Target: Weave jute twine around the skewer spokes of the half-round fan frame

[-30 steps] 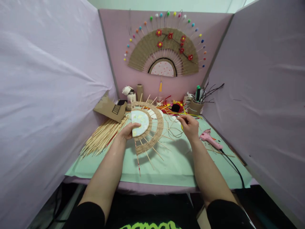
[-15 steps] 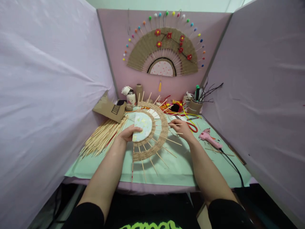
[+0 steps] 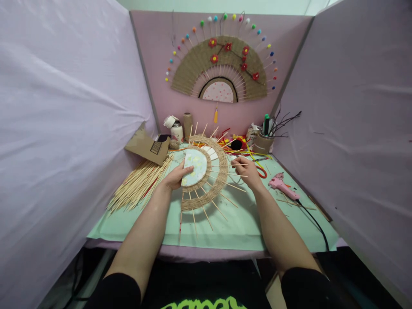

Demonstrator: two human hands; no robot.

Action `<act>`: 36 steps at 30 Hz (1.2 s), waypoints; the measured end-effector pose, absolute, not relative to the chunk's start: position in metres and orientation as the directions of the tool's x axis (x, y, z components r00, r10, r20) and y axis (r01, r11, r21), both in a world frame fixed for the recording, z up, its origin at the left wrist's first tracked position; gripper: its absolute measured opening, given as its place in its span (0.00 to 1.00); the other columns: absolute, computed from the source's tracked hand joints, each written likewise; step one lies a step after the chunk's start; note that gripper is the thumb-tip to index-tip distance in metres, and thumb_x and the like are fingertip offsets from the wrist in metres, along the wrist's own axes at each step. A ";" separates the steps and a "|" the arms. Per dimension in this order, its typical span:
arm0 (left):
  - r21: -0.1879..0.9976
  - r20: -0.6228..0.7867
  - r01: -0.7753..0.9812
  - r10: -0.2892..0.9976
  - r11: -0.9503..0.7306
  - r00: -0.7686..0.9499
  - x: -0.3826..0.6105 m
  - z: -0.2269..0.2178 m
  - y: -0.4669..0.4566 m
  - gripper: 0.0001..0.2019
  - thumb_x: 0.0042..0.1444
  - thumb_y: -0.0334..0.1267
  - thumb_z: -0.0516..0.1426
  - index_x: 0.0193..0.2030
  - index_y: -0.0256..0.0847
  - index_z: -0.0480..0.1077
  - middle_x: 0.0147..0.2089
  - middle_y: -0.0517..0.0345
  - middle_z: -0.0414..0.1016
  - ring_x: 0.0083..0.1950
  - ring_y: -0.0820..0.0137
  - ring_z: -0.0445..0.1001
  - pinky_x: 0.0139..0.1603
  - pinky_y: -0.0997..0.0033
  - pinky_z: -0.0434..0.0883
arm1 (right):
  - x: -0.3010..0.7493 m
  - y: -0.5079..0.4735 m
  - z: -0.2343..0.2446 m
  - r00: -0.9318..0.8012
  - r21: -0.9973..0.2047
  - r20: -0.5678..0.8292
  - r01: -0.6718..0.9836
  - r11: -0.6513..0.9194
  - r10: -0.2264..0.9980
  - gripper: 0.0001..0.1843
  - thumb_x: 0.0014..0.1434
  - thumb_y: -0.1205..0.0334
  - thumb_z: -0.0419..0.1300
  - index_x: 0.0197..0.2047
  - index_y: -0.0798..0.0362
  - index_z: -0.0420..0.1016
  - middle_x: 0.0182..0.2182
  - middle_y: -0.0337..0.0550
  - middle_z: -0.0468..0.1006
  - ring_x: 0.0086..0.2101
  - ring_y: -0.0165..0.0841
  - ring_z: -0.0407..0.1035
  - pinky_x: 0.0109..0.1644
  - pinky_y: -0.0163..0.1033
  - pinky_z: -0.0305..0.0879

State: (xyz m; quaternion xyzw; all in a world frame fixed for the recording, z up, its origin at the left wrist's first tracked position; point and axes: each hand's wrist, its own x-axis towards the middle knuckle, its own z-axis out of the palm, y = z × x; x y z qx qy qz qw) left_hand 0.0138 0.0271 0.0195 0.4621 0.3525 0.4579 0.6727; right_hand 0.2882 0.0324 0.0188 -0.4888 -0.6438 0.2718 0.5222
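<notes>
Left hand (image 3: 175, 177) is clamped on the fan (image 3: 221, 171), thumb on top of the pale paper half-disc (image 3: 197, 168) at its centre, fingers underneath. It holds the fan tilted up off the table (image 3: 244, 227), straight edge toward the left, with the bare spokes sticking out all around the woven band.

Right hand (image 3: 246, 169) sits at the fan's right edge, fingertips pinched together right among the spoke ends. Can't tell whether it's nipping a spoke or something thinner, too small to make out.

Around it: a big heap of skewers (image 3: 138, 184) lies on the table just left of the left hand, with a bent piece of cardboard (image 3: 148, 146) behind it. Red scissors (image 3: 261, 172) lie just beside the right hand, and a pink glue gun (image 3: 281, 185) a bit further right, its black cord trailing off toward the near edge. A cup (image 3: 264, 145) of pens stands in the back right corner. A finished fan (image 3: 220, 64) with red flowers hangs on the back wall.
</notes>
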 end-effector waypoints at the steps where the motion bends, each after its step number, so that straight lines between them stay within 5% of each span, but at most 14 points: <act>1: 0.945 -0.053 -0.291 0.945 0.153 0.324 0.014 0.019 0.028 0.34 0.48 0.34 0.63 0.62 0.42 0.56 0.46 0.49 0.77 0.34 0.69 0.77 0.32 0.73 0.73 | 0.289 0.033 0.019 0.031 -0.848 0.429 0.358 0.391 0.903 0.15 0.53 0.50 0.57 0.27 0.54 0.70 0.18 0.37 0.67 0.19 0.27 0.57 0.23 0.33 0.53; 7: 0.943 -0.092 -0.276 0.945 0.184 0.314 0.015 0.019 0.030 0.33 0.48 0.34 0.63 0.61 0.41 0.58 0.44 0.50 0.77 0.32 0.71 0.77 0.30 0.75 0.73 | 0.299 0.036 0.020 0.121 -0.771 0.560 0.438 0.462 0.820 0.15 0.51 0.49 0.61 0.25 0.53 0.70 0.18 0.35 0.65 0.21 0.27 0.56 0.26 0.34 0.55; 13: 0.958 -0.099 -0.235 0.957 0.166 0.272 0.015 0.019 0.031 0.25 0.48 0.34 0.63 0.54 0.38 0.64 0.42 0.50 0.78 0.31 0.72 0.76 0.30 0.76 0.73 | 0.309 0.032 0.026 0.084 -0.561 0.758 0.590 0.581 0.647 0.11 0.55 0.54 0.59 0.30 0.52 0.73 0.27 0.41 0.74 0.28 0.32 0.65 0.35 0.38 0.61; 20: 0.957 -0.186 -0.145 0.917 0.250 0.353 0.013 0.018 0.030 0.24 0.46 0.35 0.64 0.51 0.37 0.67 0.40 0.49 0.79 0.29 0.71 0.76 0.28 0.76 0.71 | 0.318 0.034 0.026 0.019 -0.460 0.801 0.660 0.594 0.599 0.09 0.58 0.55 0.57 0.33 0.51 0.74 0.29 0.44 0.75 0.33 0.35 0.67 0.39 0.40 0.62; 30: 0.956 -0.152 -0.166 0.893 0.241 0.424 0.012 0.022 0.025 0.27 0.44 0.37 0.66 0.52 0.36 0.67 0.41 0.49 0.78 0.31 0.72 0.76 0.30 0.78 0.70 | 0.321 0.035 0.025 0.177 -0.649 0.699 0.564 0.511 0.693 0.13 0.56 0.53 0.58 0.30 0.54 0.75 0.27 0.42 0.75 0.28 0.32 0.66 0.35 0.37 0.60; 36: 0.958 -0.186 -0.106 0.860 0.265 0.475 0.013 0.020 0.024 0.35 0.41 0.40 0.67 0.57 0.36 0.63 0.42 0.48 0.78 0.30 0.72 0.75 0.29 0.77 0.70 | 0.309 0.037 0.018 0.027 -0.719 0.502 0.569 0.399 0.865 0.18 0.52 0.48 0.58 0.28 0.56 0.76 0.21 0.41 0.72 0.23 0.29 0.59 0.28 0.35 0.54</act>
